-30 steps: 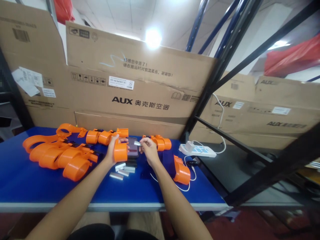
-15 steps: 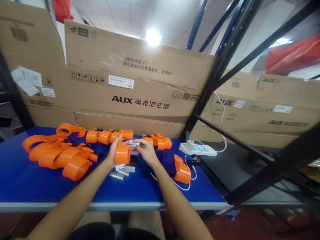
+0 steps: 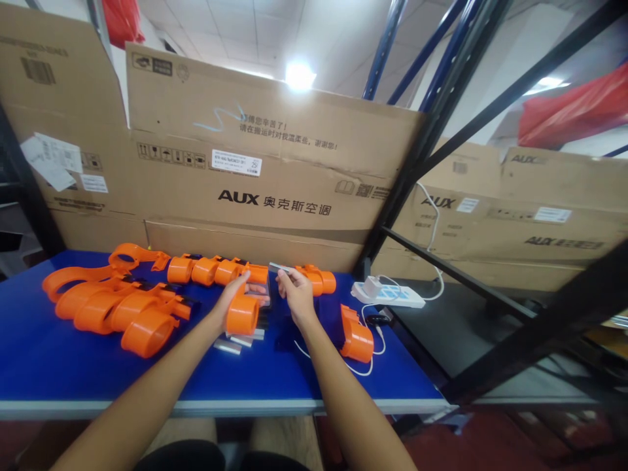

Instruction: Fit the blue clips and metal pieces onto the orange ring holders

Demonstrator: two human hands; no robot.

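Silver strip (image 3: 279, 267) pinched, right hand (image 3: 297, 294) sits farther from left hand (image 3: 226, 304), which clasps orange ring (image 3: 242, 316).

Has on the desk (image 3: 230, 383) a cluster of rings (image 3: 125, 311) toward the left edge, a row of rings (image 3: 203, 271) along the back edge before a carton (image 3: 275, 176), bars (image 3: 229, 347) mid-desk, a lone ring (image 3: 358, 341) toward the right edge, and a power strip (image 3: 396, 294) behind it.
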